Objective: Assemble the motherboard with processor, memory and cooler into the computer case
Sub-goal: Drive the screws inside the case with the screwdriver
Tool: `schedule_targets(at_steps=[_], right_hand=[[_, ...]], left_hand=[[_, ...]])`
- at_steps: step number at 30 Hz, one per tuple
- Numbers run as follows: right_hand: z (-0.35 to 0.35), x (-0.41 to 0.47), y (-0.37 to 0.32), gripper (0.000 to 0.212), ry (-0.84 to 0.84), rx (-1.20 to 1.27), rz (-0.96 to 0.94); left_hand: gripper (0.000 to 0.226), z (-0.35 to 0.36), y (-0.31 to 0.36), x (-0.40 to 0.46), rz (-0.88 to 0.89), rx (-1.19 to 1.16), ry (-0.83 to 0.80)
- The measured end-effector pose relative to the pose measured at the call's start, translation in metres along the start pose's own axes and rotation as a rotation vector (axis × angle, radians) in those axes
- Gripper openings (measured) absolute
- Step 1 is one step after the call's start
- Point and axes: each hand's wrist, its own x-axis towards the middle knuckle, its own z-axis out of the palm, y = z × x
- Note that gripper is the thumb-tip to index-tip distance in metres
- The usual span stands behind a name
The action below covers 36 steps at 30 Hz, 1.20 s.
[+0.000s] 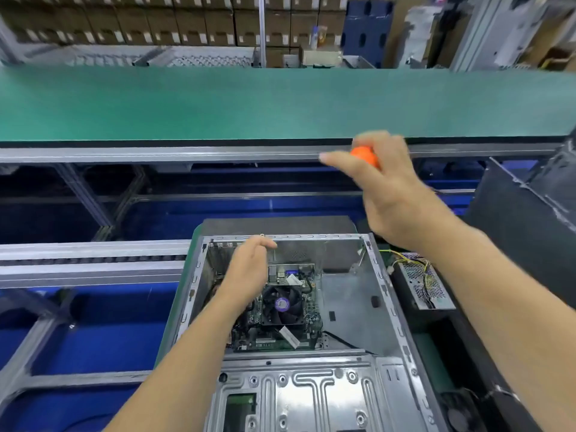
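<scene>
From the head camera, the computer case (pixel 367 294) lies open on its side at six o'clock, and the motherboard (pixel 276 333) sits inside it on the floor, toward the case's left half. The cooler (pixel 282 304) is already mounted at the board's middle, its fan with a purple label facing up. The left hand (pixel 249 272) reaches into the case at the board's far left corner, fingers loosely curled; whether it pinches anything there, such as a screw, cannot be told. The right hand (pixel 386 188) is raised at one o'clock, above the case's far right corner, gripping the orange handle of a screwdriver (pixel 365 156); its shaft is hidden. A power supply (pixel 420 282) with loose wires lies just outside the case at three o'clock.

The step looks like fastening the board down. Next, the screwdriver likely has to come down to where the left hand is, meeting a mounting hole squarely.
</scene>
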Motion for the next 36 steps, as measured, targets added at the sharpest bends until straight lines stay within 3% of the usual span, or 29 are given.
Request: schedule_targets(at_steps=[3, 6, 7, 10, 12, 15, 21, 36], right_hand=[[-0.043, 0.037, -0.002, 0.072, 0.232, 0.069, -0.017], [-0.071, 0.053, 0.018, 0.027, 0.484, 0.191, 0.159], [-0.076, 0.055, 0.023, 0.024, 0.547, 0.245, 0.265], [-0.077, 0.056, 0.036, 0.057, 0.655, 0.379, 0.404], [-0.072, 0.052, 0.037, 0.067, 0.667, 0.525, 0.429], [-0.054, 0.041, 0.033, 0.038, 0.634, 0.607, 0.428], [-0.033, 0.027, 0.021, 0.044, 0.608, 0.747, 0.561], [-0.018, 0.025, 0.023, 0.045, 0.584, 0.746, 0.633]], left_hand=[[0.041, 0.025, -0.005, 0.007, -0.226, -0.292, -0.171], [0.035, 0.04, -0.014, 0.007, -0.326, -0.377, -0.202], [0.034, 0.043, -0.016, 0.004, -0.333, -0.4, -0.196], [0.03, 0.049, -0.021, -0.003, -0.291, -0.442, -0.113], [0.02, 0.051, -0.026, -0.008, -0.234, -0.405, -0.095], [0.015, 0.052, -0.028, -0.01, -0.175, -0.335, -0.121], [0.022, 0.051, -0.026, -0.007, -0.212, -0.414, -0.067], [0.021, 0.05, -0.029, -0.005, -0.186, -0.407, 0.011]])
